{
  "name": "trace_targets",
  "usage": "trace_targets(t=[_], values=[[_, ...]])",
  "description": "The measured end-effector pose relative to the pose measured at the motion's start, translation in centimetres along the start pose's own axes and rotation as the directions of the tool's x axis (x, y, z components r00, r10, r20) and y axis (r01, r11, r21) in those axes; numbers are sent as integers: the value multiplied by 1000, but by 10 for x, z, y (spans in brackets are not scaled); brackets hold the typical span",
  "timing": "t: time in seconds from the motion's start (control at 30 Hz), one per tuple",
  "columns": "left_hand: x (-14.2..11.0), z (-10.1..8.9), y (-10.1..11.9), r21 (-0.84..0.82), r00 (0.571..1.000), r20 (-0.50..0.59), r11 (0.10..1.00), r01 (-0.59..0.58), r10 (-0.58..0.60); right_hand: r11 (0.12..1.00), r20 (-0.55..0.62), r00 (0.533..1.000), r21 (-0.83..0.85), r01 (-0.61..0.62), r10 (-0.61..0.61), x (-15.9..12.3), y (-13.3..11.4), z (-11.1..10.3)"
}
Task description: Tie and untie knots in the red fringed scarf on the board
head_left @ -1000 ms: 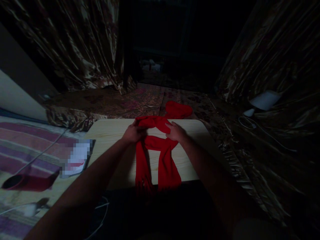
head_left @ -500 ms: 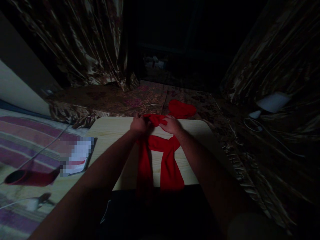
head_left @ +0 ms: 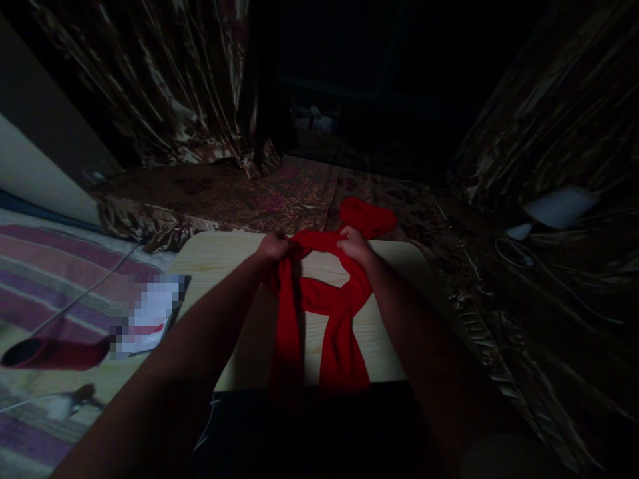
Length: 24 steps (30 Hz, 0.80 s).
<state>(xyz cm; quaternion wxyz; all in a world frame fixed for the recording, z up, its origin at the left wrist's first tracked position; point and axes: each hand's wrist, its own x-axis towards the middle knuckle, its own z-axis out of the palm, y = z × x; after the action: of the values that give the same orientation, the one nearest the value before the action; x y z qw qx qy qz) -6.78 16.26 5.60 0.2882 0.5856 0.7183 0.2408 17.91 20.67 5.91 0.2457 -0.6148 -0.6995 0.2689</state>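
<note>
A long red scarf (head_left: pixel 319 297) lies looped on the pale wooden table (head_left: pixel 214 249), its two tails hanging toward me over the front edge. At the loop's far left, my left hand (head_left: pixel 274 246) is closed on the cloth. My right hand (head_left: pixel 354 243) pinches the loop's far side on the right, fingers curled over it. Between the hands the far stretch of scarf is spread, with bare wood showing inside the loop. Another bunched red cloth part (head_left: pixel 368 217) rests just beyond the table's far edge; whether it joins the scarf I cannot tell.
To the left, a striped bedspread (head_left: pixel 60 266) holds a dark red hair dryer (head_left: pixel 60 352), a partly blurred flat box (head_left: pixel 150 316) and cables. Patterned curtains (head_left: pixel 194 86) hang behind a cloth-covered ledge (head_left: pixel 224 186). A white lamp (head_left: pixel 562 205) stands at the right.
My hands have moved apart, left hand to the left and right hand to the right. The loop's far side is stretched wider and its opening shows more of the table.
</note>
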Motion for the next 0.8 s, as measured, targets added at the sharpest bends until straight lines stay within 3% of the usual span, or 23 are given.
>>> trace_targets(t=[0.1,0.2,0.27,0.3,0.37,0.43,0.5,0.53,0.63,0.8], values=[[3,-4,-3,115,1000,-20,993,1,1,1000,-24,1000,-8,-6,6,6,3,0],[-3,-3,3,395,1000,-15,919,11,-5,969,-16,994,-229,99,-105,-2,2,2],[-13,-2,11,522,997,-49,853,-25,59,907,-40,980,-389,162,-193,-14,-3,1],[-19,-1,15,558,986,-83,826,-74,145,874,-70,967,-449,187,-243,-22,-7,1],[-33,1,20,595,910,-124,764,-251,396,814,-106,926,-520,258,-362,-37,-13,-1],[-46,3,20,582,799,-46,666,-467,600,769,-68,889,-535,350,-452,-53,-18,0],[-55,5,16,536,723,103,574,-619,684,743,47,873,-503,441,-486,-68,-23,3],[-57,7,12,518,705,168,547,-657,689,739,120,865,-471,482,-488,-74,-25,6],[-55,11,2,524,726,266,537,-661,634,746,333,823,-359,561,-459,-92,-35,19],[-41,14,-2,550,802,349,587,-594,485,754,485,765,-278,595,-424,-125,-59,40]])
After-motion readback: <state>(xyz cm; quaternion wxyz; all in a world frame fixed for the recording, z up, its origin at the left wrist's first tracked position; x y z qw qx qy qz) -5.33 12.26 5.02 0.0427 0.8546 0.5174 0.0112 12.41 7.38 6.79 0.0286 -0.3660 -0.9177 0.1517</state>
